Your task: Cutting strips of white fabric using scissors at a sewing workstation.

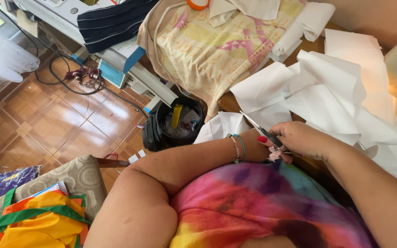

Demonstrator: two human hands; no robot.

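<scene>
The scissors [262, 129] sat at the near edge of the table, blades parted a little and pointing up-left toward the white fabric pieces [327, 92] — held in the right hand [299, 139], whose fingers were curled shut around the handles. The left hand [265, 143] was mostly hidden behind it, so its grip could not be told, though a red-nailed finger showed beside the handles. Farther out lay a patterned cloth [207, 41], and a black bin [175, 124] stood on the tiled floor [56, 124].

Black bin [175, 124] on the tiled floor [56, 124], patterned blanket [217, 46] above, yellow-green fabric [37, 220] on a stool [81, 177].
</scene>
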